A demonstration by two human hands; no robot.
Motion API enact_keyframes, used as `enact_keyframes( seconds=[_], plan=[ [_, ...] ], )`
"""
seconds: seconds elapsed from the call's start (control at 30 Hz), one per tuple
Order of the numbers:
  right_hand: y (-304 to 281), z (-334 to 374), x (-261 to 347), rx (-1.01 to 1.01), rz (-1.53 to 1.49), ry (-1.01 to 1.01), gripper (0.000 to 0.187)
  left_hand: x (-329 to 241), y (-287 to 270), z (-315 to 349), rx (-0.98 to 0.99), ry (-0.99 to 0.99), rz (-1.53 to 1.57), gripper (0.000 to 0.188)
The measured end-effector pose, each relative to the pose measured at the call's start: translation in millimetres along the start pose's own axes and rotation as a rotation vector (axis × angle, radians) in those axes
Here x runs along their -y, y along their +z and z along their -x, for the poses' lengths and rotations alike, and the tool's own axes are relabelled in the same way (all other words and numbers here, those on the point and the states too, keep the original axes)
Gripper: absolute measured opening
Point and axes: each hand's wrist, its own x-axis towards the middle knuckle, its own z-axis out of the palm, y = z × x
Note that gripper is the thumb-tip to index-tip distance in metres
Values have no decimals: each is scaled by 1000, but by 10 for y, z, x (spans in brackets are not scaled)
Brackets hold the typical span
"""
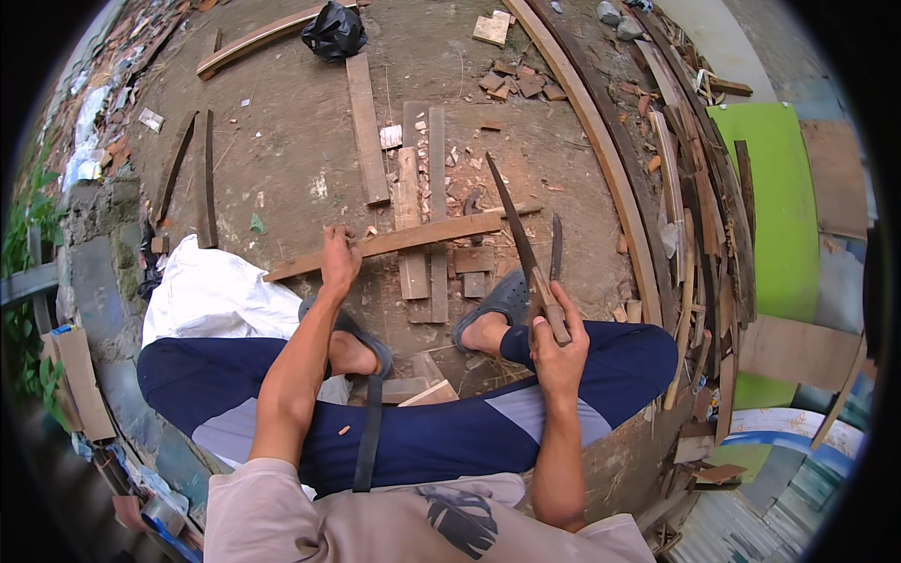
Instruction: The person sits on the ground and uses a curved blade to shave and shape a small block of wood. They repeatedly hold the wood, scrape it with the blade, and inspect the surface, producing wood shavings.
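My left hand [340, 258] is closed around a long wooden strip [422, 235], near its left end. The strip lies slantwise across two narrow boards on the ground, a pale board [408, 192] and a greyer one [437, 169]. In my right hand [560, 352] is a handsaw [514, 211], gripped by its wooden handle. Its dark, tapering blade points up and away, just past the strip's right end. Beside the saw lies a dark, slightly curved blade [556, 246]. A wooden handle [518, 209] shows behind the saw blade; its dark head is partly hidden. Small wood blocks [474, 260] lie below the strip.
A white sack [211, 291] lies by my left knee. Farther off are a loose plank [366, 131], a black plastic bag [335, 33] and wood offcuts [526, 83]. Long timbers [601, 141] and stacked scrap wood [704, 206] line the right, beside a green panel [779, 197].
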Motion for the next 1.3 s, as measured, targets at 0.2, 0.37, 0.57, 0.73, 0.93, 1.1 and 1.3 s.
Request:
enact_keyframes(
  seconds=[0.2, 0.37, 0.57, 0.73, 0.93, 1.1, 1.3],
  plan=[
    [-38, 14, -15, -15, 39, -7, 51, -938, 124, -67, 137, -232, -193, 105],
    [-64, 3, -37, -11, 41, 5, 50, -1398, 352, -108, 249, -346, -128, 147],
    [-102, -15, -103, -28, 60, 34, 51, -1424, 501, -81, 251, -382, -228, 147],
    [-107, -22, -94, -36, 68, 64, 51, -1554, 554, -107, 89, -71, -151, 110],
    [-86, -27, -64, -27, 52, 75, 51, -1549, 809, -119, 124, 147, 405, 56],
    [-69, -29, -29, -22, 87, 83, 51, -1427, 858, -95, 25, 320, 259, 45],
    [11, 58, 110, 55, 319, -168, 49, -1297, 771, -353, 252, 298, -51, 55]
  ],
)
